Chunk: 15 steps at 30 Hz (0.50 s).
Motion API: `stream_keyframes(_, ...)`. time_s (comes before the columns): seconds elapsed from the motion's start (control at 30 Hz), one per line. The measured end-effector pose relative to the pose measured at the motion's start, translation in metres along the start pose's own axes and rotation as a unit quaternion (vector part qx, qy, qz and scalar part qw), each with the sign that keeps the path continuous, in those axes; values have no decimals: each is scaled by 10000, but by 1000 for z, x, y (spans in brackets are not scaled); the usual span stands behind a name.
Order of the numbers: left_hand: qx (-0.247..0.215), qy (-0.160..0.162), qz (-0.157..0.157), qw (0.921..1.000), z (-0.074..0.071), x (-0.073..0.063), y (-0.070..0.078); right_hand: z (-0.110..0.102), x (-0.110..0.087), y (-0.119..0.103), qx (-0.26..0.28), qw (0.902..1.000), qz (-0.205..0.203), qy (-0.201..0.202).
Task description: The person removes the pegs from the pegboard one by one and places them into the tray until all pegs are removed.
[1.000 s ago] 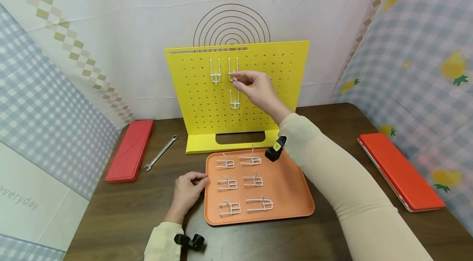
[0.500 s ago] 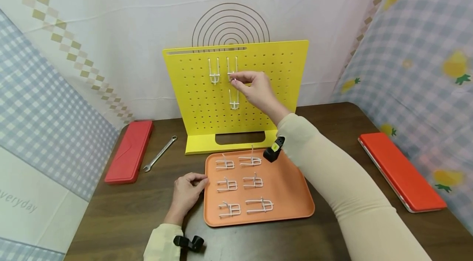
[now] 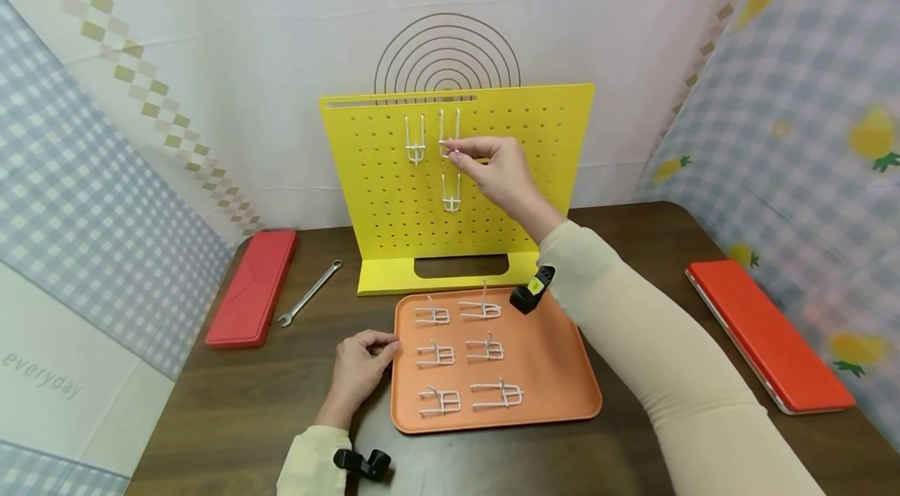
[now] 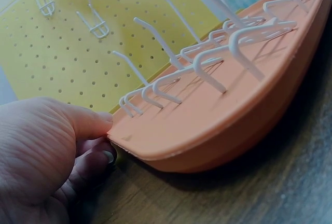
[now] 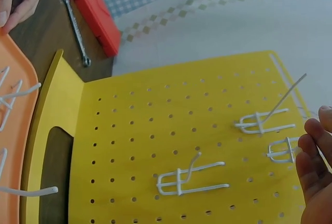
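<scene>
In the head view, a red case [image 3: 253,289] lies on the bench [image 3: 232,402] at the left, with a wrench [image 3: 309,293] slanting just beside it. Left of bottom centre, the left hand [image 3: 362,367] has a narrow grip, thumb and fingers pinching the left rim of the orange tray [image 3: 551,371]. On the tray, six white hooks [image 3: 439,401] lie in two columns. Behind it, at centre, stands the yellow board [image 3: 394,223], bearing a left hook [image 3: 416,148], a low hook [image 3: 451,203] and a top hook [image 3: 441,129]. The right hand [image 3: 502,172], upper centre, pinches the top hook near its lower end. A red slab [image 3: 769,336] lies at the far right.
</scene>
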State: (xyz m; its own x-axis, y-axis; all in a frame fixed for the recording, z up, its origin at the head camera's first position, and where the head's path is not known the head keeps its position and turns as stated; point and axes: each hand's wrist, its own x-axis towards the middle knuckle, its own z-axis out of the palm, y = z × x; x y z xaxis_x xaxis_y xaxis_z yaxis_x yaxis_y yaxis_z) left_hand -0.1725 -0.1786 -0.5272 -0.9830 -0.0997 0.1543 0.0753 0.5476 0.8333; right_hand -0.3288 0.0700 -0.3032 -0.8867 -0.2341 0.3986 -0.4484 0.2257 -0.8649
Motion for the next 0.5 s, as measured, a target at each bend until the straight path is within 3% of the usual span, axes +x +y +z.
stream_keyframes(0.27,-35,-15,25,10000,3,0,1,-30,-39,-3,-168,9983,-535,171)
stream_keyframes(0.5,-63,-18,-212,9998,3,0,-2,-53,-99,30,-170,9969,-631,433)
